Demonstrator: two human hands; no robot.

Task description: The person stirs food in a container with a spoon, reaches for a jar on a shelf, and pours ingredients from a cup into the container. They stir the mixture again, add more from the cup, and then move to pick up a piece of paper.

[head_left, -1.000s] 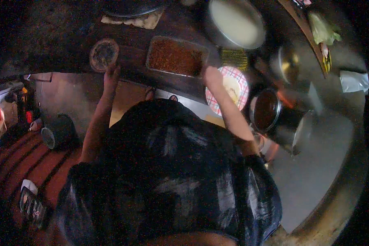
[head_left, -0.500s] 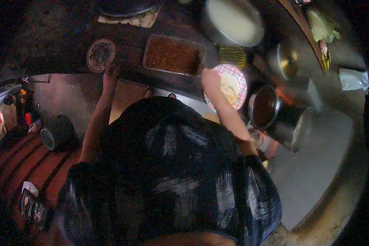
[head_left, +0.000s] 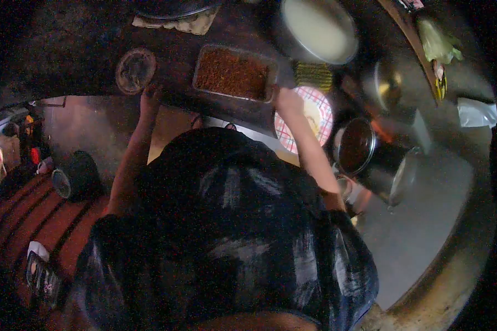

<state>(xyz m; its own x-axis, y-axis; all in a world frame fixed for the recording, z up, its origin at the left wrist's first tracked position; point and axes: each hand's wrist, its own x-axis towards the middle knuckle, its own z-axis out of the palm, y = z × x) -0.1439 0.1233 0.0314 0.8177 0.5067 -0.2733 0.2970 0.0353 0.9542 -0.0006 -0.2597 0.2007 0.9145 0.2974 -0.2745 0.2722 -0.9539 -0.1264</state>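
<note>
My left hand (head_left: 151,98) rests at the table's front edge, just below a small round clear dish (head_left: 135,70); its fingers are lost in the shadow. Closed, my right hand (head_left: 289,101) lies at the right end of a rectangular clear tray (head_left: 204,51) filled with reddish-brown crumbly food (head_left: 232,74). What those fingers hold, if anything, I cannot tell. A plate with a red checked rim (head_left: 327,118) and pale food on it sits partly under my right wrist.
Beyond the tray stand a large pot of whitish liquid (head_left: 320,30) and a green-yellow sponge-like pad (head_left: 313,76). To the right are a dark-filled pot (head_left: 357,146), an orange glow (head_left: 382,131) and a shiny metal bowl (head_left: 389,85). A dark bucket (head_left: 74,177) stands at left.
My right hand has shifted slightly right and down at the tray's end. My left hand stays almost in place, and the view has moved a little.
</note>
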